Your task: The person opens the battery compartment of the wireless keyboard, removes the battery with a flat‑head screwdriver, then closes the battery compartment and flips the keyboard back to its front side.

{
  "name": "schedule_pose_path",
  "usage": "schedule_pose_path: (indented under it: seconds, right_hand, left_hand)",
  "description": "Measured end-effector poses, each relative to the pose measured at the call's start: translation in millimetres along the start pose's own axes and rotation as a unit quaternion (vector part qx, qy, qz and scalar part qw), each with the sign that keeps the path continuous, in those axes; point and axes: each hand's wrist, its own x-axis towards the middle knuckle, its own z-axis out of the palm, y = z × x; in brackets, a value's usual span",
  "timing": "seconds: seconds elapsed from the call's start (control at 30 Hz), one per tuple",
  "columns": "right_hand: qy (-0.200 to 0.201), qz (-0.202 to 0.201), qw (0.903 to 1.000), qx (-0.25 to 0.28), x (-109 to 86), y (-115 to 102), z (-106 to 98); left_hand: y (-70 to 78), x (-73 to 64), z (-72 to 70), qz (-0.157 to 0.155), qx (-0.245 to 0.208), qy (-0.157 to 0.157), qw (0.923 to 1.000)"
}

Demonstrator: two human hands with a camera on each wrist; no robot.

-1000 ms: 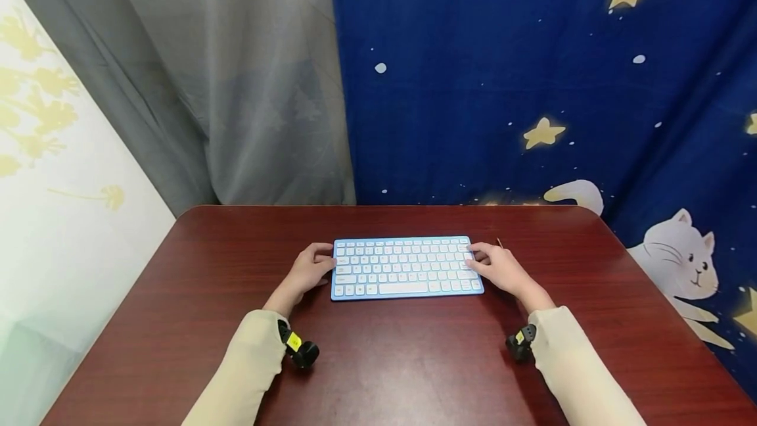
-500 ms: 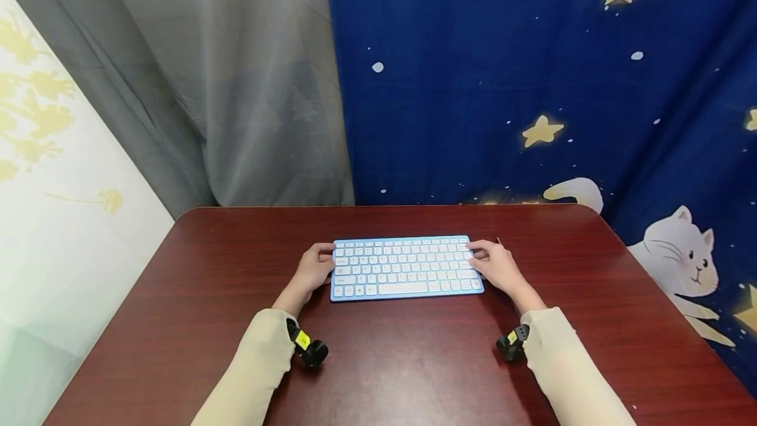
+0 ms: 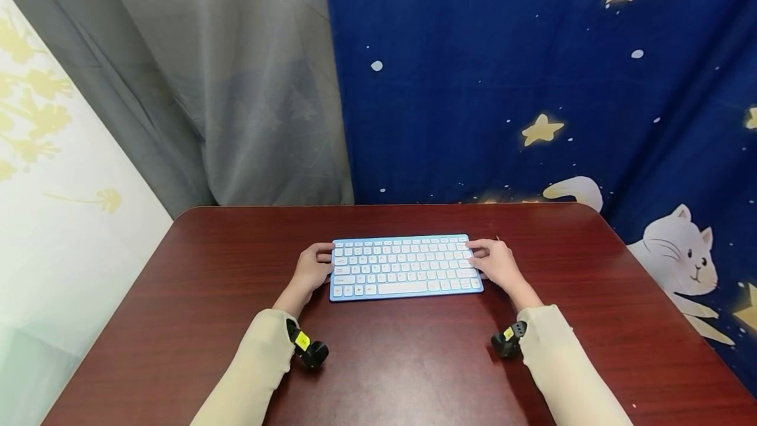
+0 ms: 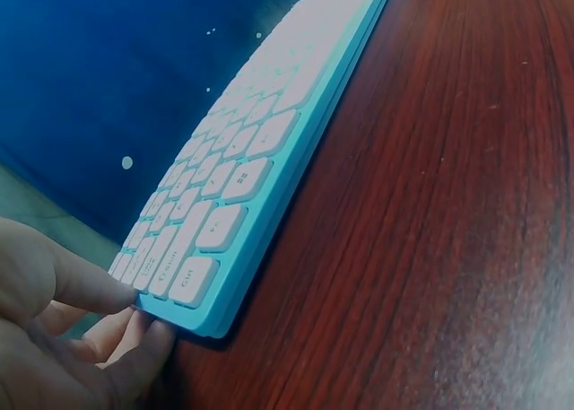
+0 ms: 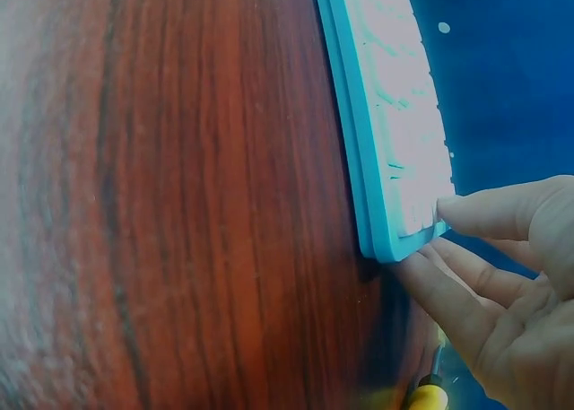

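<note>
A slim light-blue keyboard point(image 3: 407, 267) with white keys lies across the table, its far side tilted slightly in the head view. At its left short edge my left hand point(image 3: 311, 268) pinches it, thumb on the rim and fingertips at the underside, as the left wrist view shows on the keyboard's corner point(image 4: 211, 316). My right hand point(image 3: 498, 267) holds the right short edge the same way. In the right wrist view, the thumb point(image 5: 493, 208) touches the top by the end keys, and other fingers reach beneath. The fingertips under the keyboard are partly hidden.
Near the right hand lies a mostly hidden thing with a yellow end point(image 5: 429, 397) and a thin shaft. The dark red wooden table point(image 3: 402, 360) runs back to a grey curtain point(image 3: 272, 84) and a blue starry curtain point(image 3: 449, 84). A white panel point(image 3: 59, 268) stands at left.
Both wrists have swung slightly inward, and the right fingers have shifted a little at the keyboard's edge. The keyboard stays in nearly the same place, with both hands on it throughout.
</note>
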Motion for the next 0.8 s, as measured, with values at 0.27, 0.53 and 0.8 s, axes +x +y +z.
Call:
schedule_pose_path:
  seconds: [0.27, 0.53, 0.8]
  right_hand:
    - [0.001, 0.000, 1.0000, 0.003, -0.3, -0.4, -1.5]
    - [-0.002, -0.011, 0.9999, 0.008, 0.4, -5.3, -5.8]
    - [0.001, -0.006, 0.9998, 0.017, -0.8, -7.5, -9.3]
  left_hand:
    - [-1.5, -2.3, -4.3, 0.005, -0.007, -0.009, 0.9999]
    - [-1.9, -2.0, -9.3, 0.018, -0.010, -0.024, 0.9995]
    - [2.5, -4.1, -12.8, 0.014, -0.063, -0.052, 0.9965]
